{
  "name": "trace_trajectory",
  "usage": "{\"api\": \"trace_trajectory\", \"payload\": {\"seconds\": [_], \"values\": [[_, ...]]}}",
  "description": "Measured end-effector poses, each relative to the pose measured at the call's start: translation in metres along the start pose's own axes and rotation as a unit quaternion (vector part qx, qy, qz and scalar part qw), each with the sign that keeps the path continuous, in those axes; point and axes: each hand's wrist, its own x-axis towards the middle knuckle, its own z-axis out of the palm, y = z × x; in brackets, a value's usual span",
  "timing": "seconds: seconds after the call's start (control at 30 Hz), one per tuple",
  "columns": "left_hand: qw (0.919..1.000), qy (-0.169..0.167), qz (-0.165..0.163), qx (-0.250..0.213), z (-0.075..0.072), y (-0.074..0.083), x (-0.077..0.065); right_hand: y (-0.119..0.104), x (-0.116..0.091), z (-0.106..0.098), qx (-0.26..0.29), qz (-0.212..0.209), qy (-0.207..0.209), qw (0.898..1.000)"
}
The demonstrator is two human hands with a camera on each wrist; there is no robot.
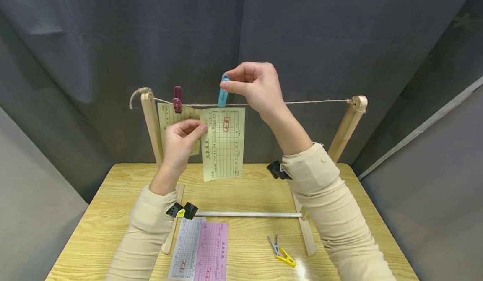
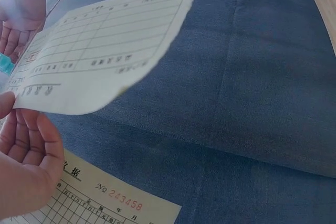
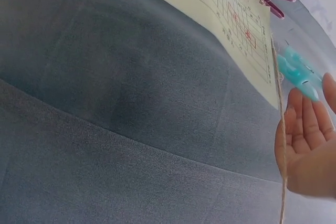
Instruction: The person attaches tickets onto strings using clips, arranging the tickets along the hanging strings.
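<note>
My left hand (image 1: 180, 140) pinches the left edge of a pale yellow printed slip (image 1: 223, 151) between thumb and fingers. The slip hangs upright just under the string (image 1: 313, 102). Above its top edge, my right hand (image 1: 260, 84) holds a blue clothespin (image 1: 223, 92) between thumb and fingertips, its lower end at the string. Whether this clothespin bites on the slip I cannot tell. To the left, a purple clothespin (image 1: 177, 100) fastens a second yellow slip (image 1: 166, 119) to the string, partly hidden behind my left hand.
The string runs between two wooden posts (image 1: 151, 126), joined low down by a white rod (image 1: 249, 214). On the table (image 1: 256, 188) lie a white slip (image 1: 185, 243), an overlapping pink slip (image 1: 212, 247) and a yellow-and-grey clothespin (image 1: 283, 253). Dark curtain (image 1: 320, 33) hangs behind.
</note>
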Motion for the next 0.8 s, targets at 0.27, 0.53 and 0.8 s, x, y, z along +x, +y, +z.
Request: {"api": "trace_trajectory", "payload": {"seconds": [0.27,0.53,0.8], "values": [[1.0,0.0,0.0,0.007,-0.0001,0.0003,0.0002,0.0029,0.001,0.0033,-0.018,0.021,-0.005,1.0],[0.9999,0.004,0.005,0.014,-0.0006,0.0019,0.0014,0.0059,-0.0017,0.0053,-0.066,0.044,-0.029,0.996],[0.9999,0.001,0.001,0.017,-0.001,0.003,0.0016,0.0056,-0.0033,0.0036,-0.089,0.06,-0.048,0.993]]}}
